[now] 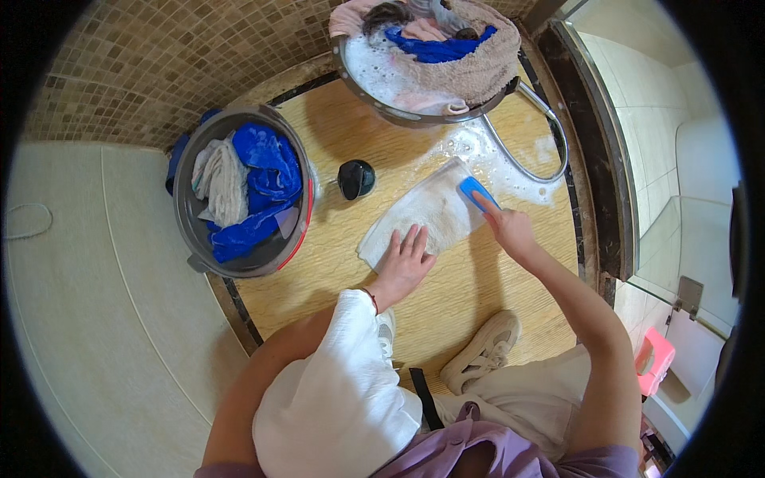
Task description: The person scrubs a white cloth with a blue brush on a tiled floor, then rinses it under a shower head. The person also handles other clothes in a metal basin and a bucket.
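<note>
A white towel [418, 209] with greyish patches lies spread on the yellow ribbed floor [334, 239]. My left hand [407, 263] rests flat on its near end, fingers apart. In my right hand [511, 230] is a blue-backed scrubbing brush [477, 192], placed on the towel's right side with my index finger stretched along its back. The bristles are hidden beneath it. Soap suds [472, 149] and water cover the floor just past the towel's far end.
A grey bucket [185, 221] at left holds blue and whitish cloths. A basin [382, 110] of suds and laundry stands at the far side. Between them sits a small dark round object [356, 179]. A metal shower hose [562, 143] loops at right, beside the dark raised sill [588, 143].
</note>
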`<state>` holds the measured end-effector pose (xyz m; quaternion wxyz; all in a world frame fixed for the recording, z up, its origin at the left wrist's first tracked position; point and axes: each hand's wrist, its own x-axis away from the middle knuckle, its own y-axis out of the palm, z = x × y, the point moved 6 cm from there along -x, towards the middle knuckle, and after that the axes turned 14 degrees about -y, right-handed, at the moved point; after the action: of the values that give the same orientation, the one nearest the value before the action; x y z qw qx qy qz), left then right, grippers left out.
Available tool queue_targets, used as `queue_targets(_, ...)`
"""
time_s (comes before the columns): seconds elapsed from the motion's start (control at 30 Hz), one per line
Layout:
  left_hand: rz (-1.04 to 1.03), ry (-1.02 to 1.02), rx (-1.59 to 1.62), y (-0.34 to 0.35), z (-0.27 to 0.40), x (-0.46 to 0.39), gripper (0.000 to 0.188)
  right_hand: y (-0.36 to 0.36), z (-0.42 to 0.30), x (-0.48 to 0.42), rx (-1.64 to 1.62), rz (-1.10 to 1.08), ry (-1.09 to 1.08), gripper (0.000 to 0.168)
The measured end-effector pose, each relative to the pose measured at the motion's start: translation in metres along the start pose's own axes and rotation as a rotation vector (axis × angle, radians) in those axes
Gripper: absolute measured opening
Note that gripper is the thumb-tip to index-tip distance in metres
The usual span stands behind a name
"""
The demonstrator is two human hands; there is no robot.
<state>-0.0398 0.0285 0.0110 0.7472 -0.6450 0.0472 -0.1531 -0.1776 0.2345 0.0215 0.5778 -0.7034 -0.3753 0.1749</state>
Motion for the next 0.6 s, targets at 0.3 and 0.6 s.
queue_targets(0.3,-0.061,0.113,0.129,-0.003,0.018,0.025,0.018,-0.002,-0.015,0.062,-0.213,-0.072,0.095,0.053)
queue_targets(0.6,-0.133,0.034,0.053,0.0,-0.004,0.007,0.056,0.017,-0.087,-0.002,-0.124,0.02,-0.114,0.052)
